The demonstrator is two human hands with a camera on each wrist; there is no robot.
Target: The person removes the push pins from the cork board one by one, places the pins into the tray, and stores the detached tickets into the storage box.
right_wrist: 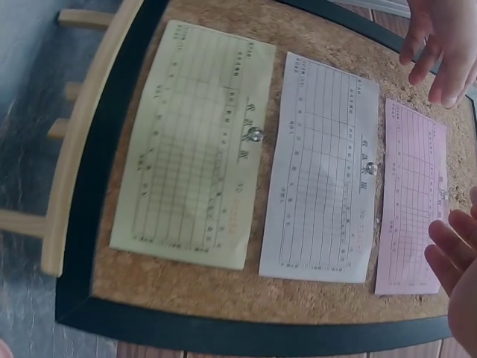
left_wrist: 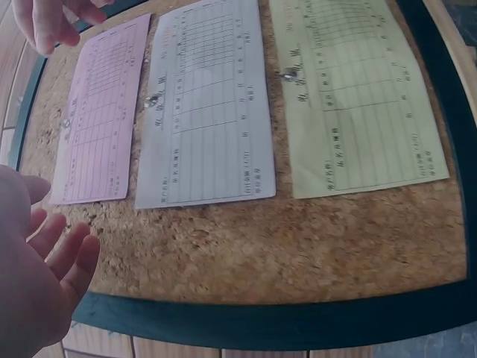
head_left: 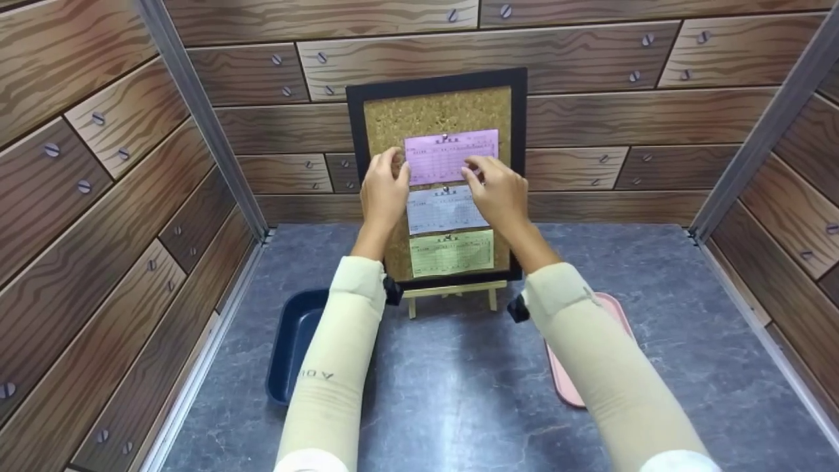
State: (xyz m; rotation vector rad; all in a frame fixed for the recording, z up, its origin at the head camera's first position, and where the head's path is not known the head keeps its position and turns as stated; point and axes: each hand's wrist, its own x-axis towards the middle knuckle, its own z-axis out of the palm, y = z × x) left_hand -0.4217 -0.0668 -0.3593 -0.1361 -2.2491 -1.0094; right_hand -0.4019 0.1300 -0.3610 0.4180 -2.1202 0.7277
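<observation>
A black-framed cork board (head_left: 436,108) bears three printed paper slips in a column. The pink slip (head_left: 436,157) is uppermost, the pale blue-white slip (head_left: 432,215) sits in the middle and the green slip (head_left: 452,257) lowest. Each has a clear push pin (right_wrist: 255,134) at its top edge, plainest on the green one in the right wrist view. My left hand (head_left: 384,190) is by the pink slip's left edge, fingers loosely bent and holding nothing. Over that slip's right part hovers my right hand (head_left: 501,190), its fingers (right_wrist: 451,246) relaxed, with nothing visible between them.
A small wooden easel (head_left: 455,289) supports the board on a grey marbled table (head_left: 432,393). To the left lies a dark blue tray (head_left: 280,367), partly behind the left sleeve. A pink tray (head_left: 565,383) lies right, partly under the right sleeve. Wood-patterned walls (head_left: 590,124) enclose the table.
</observation>
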